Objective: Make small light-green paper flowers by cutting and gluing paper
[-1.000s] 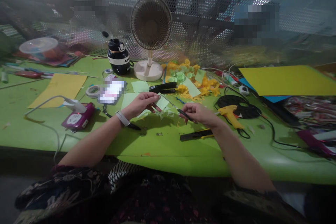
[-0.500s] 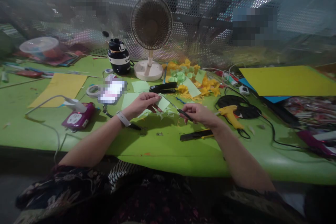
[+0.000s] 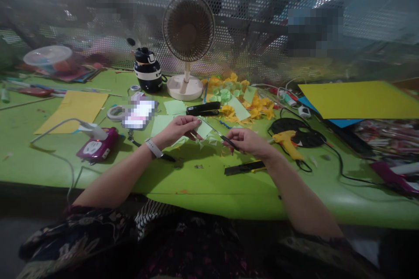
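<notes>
My left hand [image 3: 183, 128], with a white band at the wrist, is closed in a pinch on a small piece of light green paper [image 3: 204, 128]. My right hand [image 3: 244, 140] is wrapped round the black handle of slim scissors [image 3: 216, 131]. Their thin metal blades point up and left, the tip close to my left fingertips. Light green paper sheets [image 3: 160, 123] lie beyond my left hand, and paper scraps [image 3: 212, 140] are scattered below the blades. Behind my hands rests a black stapler [image 3: 203, 108]. A black and yellow cutter knife [image 3: 244, 168] lies just below my right hand.
A fan [image 3: 185, 89] and a dark bottle [image 3: 148, 72] stand at the back, beside yellow and green paper flowers [image 3: 258, 107]. A yellow glue gun [image 3: 288, 144] lies right. On the left are a phone [image 3: 139, 113], a tape roll [image 3: 115, 113] and a purple power socket [image 3: 98, 146] with cable.
Both hands stay in nearly the same place, with the blades still near my left fingertips. The view has shifted very slightly.
</notes>
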### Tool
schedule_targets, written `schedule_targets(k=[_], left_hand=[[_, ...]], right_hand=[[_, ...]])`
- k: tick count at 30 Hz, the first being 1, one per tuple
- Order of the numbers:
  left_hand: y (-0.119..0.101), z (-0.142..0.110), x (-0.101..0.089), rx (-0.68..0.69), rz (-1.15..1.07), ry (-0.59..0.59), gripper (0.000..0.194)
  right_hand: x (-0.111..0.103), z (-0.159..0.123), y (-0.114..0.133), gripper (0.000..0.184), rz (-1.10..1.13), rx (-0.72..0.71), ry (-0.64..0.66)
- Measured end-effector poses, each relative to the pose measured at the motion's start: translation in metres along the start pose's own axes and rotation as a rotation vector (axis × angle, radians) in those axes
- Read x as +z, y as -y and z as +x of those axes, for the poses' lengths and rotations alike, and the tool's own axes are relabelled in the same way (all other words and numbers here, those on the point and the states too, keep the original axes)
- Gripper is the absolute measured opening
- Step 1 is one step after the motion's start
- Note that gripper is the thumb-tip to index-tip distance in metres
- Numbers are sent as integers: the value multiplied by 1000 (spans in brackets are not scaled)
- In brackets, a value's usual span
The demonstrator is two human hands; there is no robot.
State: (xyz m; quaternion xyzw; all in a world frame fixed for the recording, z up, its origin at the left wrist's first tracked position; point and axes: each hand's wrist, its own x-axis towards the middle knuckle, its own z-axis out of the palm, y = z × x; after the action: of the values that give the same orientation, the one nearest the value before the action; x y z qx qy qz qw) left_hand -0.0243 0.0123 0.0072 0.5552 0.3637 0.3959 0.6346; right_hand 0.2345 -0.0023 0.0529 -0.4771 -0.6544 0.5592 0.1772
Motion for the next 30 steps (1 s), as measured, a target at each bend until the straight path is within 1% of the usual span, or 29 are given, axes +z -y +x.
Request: schedule_targets(k=[4, 10, 14, 16, 22, 26, 30], left_hand=[[1, 0, -1, 3, -19, 3, 22], [-2, -2, -1, -39, -87, -11, 19], [-4, -3, -3, -76, -159, 55, 32], [-2, -2, -4, -94, -188, 79, 35], [6, 1, -6, -107, -216, 92, 36], [5, 1, -6, -108, -224, 99, 33], [3, 1, -6, -110, -215, 118, 31]], right_hand=[[1, -2, 3, 53, -4, -3, -1], [1, 0, 1, 54, -14, 25, 6], [1, 2, -3, 53, -11, 28, 18], [1, 3, -4, 53, -11, 26, 24], [1, 4, -4, 51, -20, 28, 24], [2, 5, -4, 54, -23, 48, 31], [2, 5, -4, 51, -31, 34, 38]])
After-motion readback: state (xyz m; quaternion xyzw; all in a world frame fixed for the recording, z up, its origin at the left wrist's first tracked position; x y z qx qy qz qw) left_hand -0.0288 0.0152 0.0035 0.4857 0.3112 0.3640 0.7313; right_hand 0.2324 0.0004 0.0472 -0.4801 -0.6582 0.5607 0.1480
